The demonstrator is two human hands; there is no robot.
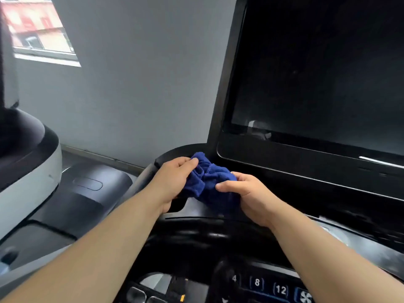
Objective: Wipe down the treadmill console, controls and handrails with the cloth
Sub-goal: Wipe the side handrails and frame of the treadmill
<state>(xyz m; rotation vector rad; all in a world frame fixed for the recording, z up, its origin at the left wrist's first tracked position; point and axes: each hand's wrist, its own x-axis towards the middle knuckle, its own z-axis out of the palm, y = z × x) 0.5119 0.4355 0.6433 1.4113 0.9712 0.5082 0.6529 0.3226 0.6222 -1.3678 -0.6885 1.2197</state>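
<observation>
The blue cloth [208, 179] is held bunched at the left corner of the console [175, 152], pinched in the grip of the left hand [175, 178] and the right hand [247, 191]; so crumpled, little surface may be wiped; the 8 and 12 keys [281, 289] below could be pressed by a forearm.

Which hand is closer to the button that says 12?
Right. The right hand holds the blue cloth up and left of the 12 button in the view. The left hand holds the cloth's other end, farther off to the left.
</observation>
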